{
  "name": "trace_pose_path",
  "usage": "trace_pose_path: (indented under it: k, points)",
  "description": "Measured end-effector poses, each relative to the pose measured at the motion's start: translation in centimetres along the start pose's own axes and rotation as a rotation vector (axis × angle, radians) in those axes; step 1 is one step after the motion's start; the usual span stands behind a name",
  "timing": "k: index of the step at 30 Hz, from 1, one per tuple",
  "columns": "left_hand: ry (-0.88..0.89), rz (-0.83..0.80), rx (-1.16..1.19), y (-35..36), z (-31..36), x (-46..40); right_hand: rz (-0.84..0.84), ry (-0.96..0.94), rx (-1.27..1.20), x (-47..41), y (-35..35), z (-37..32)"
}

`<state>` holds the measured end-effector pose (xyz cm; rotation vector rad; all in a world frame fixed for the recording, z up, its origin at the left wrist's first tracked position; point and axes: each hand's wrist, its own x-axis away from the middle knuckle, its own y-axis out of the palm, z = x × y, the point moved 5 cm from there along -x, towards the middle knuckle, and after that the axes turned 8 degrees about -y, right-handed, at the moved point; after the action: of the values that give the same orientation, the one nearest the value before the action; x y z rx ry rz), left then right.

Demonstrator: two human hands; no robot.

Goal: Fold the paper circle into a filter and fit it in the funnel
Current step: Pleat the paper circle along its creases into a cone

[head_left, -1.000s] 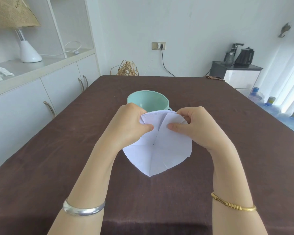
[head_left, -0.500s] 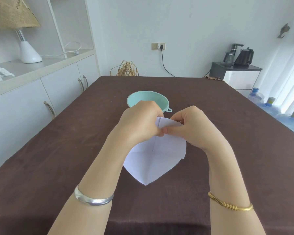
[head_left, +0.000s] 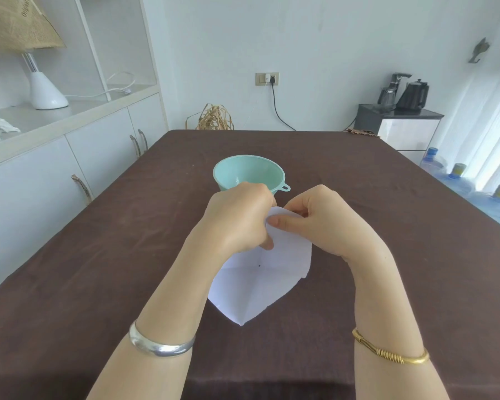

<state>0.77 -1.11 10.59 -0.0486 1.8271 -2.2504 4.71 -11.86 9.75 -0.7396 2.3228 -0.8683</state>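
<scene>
Both hands, left (head_left: 237,220) and right (head_left: 326,223), pinch the far edge of the creased paper (head_left: 260,281), whose point hangs toward the person over the table (head_left: 98,255), with the funnel (head_left: 247,173) just beyond the left hand

paper circle (head_left: 267,284): white, creased, part-folded | funnel (head_left: 247,171): mint, upright, behind
</scene>
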Motion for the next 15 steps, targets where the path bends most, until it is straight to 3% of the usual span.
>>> trace_pose_path:
  k: [7,15]
  points:
    - [0.044,-0.079,0.264,-1.1,-0.7,0.5,-0.009,-0.009,-0.039,0.8,-0.9,-0.1]
    - [0.028,-0.063,0.207,-1.4,-0.5,0.8,-0.052,-0.067,0.094,1.1,-0.8,-0.9]
